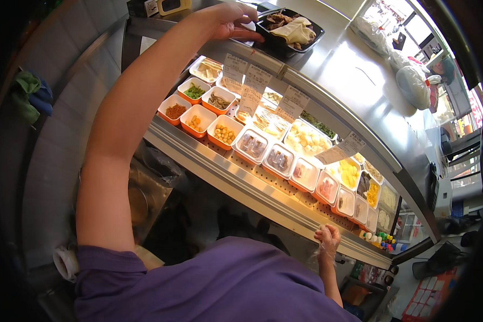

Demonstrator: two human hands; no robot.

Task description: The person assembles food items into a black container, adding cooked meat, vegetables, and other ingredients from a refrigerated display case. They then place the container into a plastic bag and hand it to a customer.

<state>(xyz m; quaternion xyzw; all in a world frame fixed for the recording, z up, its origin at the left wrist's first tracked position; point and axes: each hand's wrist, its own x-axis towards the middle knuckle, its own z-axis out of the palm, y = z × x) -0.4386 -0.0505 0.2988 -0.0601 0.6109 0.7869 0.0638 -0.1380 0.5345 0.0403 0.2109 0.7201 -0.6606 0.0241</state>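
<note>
My left arm reaches up to the steel counter top. There my bare left hand has its fingers apart, the fingertips at the left edge of a black tray. In that tray lie brown pieces of food and a pale, folded sheet-like piece. Whether the fingers press on the tray cannot be seen clearly. Low on the right, my right hand wears a thin clear plastic glove. It is held in front of the display case's near edge with its fingers curled together; what they hold, if anything, is hidden.
A lit display case holds several orange-and-white tubs of food, with paper slips hanging above. Plastic bags stand on the counter's far right. A green cloth hangs at left. Small coloured-cap bottles stand at the case's right end.
</note>
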